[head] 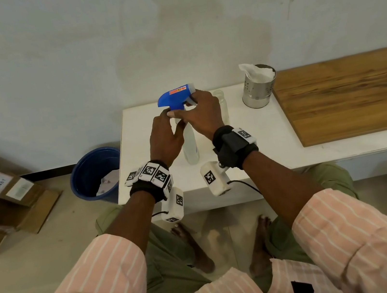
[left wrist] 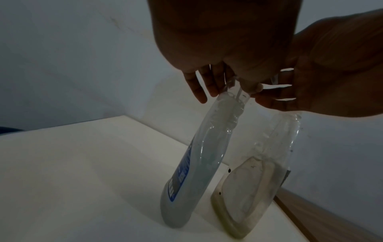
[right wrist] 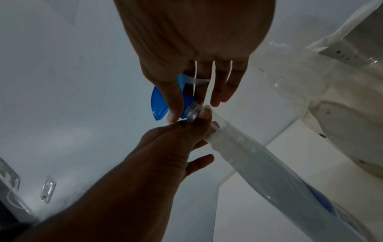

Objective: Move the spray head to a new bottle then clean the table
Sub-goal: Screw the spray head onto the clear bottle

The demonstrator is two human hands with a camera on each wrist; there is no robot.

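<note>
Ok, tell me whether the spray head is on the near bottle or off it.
On it. The blue spray head sits on the near bottle's neck; whether it is screwed tight, cannot tell.

I am looking into what seems a plain utility corner of a home or small workroom. A pale, water-stained plastered wall [head: 170, 36] is filling the view from 10 to 2 o'clock. A low white bench-like table [head: 274, 133] is standing against it, with a brown wooden board [head: 346, 96] lying on it at 2 o'clock and a perforated steel canister [head: 258, 88] holding white cloth. On the bare concrete floor [head: 38, 246], a round blue plastic bin [head: 90, 175] is sitting at 10 o'clock beside brown labelled cardboard boxes [head: 0, 197].
</note>
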